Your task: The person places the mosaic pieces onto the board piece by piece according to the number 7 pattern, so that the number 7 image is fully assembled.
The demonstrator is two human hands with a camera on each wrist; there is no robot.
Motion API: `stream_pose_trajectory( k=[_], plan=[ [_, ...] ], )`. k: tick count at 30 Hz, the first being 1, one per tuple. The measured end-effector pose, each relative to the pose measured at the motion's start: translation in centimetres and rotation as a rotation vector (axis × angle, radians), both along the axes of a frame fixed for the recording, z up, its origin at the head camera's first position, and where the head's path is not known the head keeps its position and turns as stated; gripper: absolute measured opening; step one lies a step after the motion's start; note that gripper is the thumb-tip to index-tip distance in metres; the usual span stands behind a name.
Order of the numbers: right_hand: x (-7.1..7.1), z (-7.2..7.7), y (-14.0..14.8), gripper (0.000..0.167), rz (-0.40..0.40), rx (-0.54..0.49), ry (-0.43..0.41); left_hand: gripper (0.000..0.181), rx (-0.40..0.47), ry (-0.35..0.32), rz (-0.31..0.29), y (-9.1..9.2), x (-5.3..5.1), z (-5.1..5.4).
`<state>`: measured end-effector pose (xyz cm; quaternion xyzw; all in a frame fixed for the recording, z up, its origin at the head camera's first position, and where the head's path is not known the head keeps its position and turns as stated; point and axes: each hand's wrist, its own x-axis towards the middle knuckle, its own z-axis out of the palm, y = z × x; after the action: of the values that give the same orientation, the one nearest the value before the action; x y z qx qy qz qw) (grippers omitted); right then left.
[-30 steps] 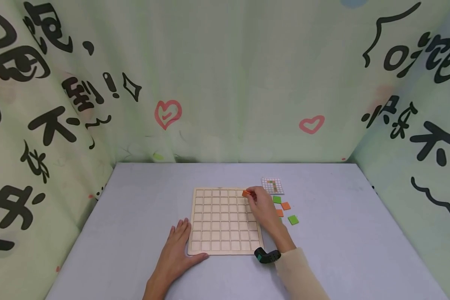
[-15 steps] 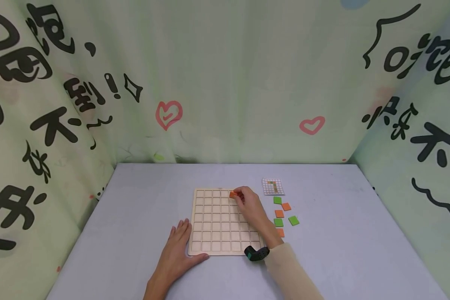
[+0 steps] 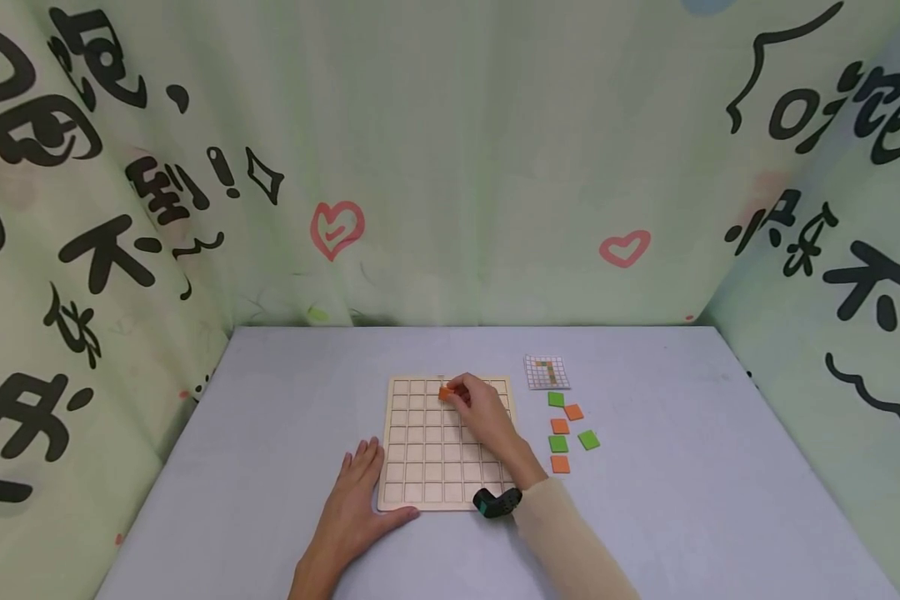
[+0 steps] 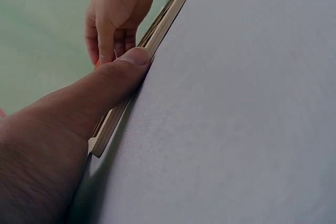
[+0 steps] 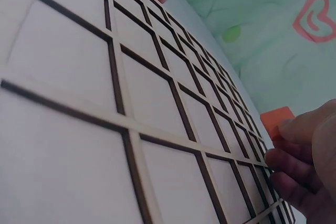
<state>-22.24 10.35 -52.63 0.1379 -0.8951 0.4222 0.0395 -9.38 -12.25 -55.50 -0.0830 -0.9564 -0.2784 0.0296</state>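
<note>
A square wooden grid board (image 3: 431,505) lies on the table. My right hand (image 3: 483,414) pinches an orange square tile (image 3: 445,393) between thumb and fingers over the board's far rows. In the right wrist view the orange tile (image 5: 276,121) is held tilted, apart from the grid cells. My left hand (image 3: 351,497) rests along the board's left edge with fingers straight. Its thumb (image 4: 118,72) lies against the near edge in the left wrist view. The grid cells in sight hold no tiles; some are hidden under my right hand and forearm.
Several loose green tiles (image 3: 588,439) and orange tiles (image 3: 560,464) lie right of the board. A small card with a coloured grid pattern (image 3: 547,372) lies behind them. A printed curtain (image 3: 480,167) hangs behind and beside the white table (image 3: 682,467).
My right hand has moved left across the board's far rows with the orange tile. More loose tiles have come into view behind its arm. My left hand has stayed in place.
</note>
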Motion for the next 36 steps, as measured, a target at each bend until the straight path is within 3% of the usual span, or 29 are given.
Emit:
stream_pose_trajectory(
  k=[6, 15, 29, 36],
  plan=[
    [0.0, -0.3, -0.6, 0.018, 0.026, 0.012, 0.033, 0.111, -0.002, -0.014, 0.005, 0.0, 0.0, 0.0],
    [0.0, -0.4, -1.4, 0.018, 0.016, 0.067, 0.006, 0.112, -0.025, -0.030, 0.009, 0.1, 0.0, 0.1],
    [-0.3, -1.3, -1.7, 0.020, 0.017, 0.171, 0.115, 0.109, -0.023, 0.010, -0.008, 0.0, 0.1, 0.1],
    [-0.2, -1.2, -1.7, 0.020, 0.036, 0.165, 0.133, 0.109, -0.021, 0.003, 0.000, 0.1, 0.2, 0.3]
  ],
)
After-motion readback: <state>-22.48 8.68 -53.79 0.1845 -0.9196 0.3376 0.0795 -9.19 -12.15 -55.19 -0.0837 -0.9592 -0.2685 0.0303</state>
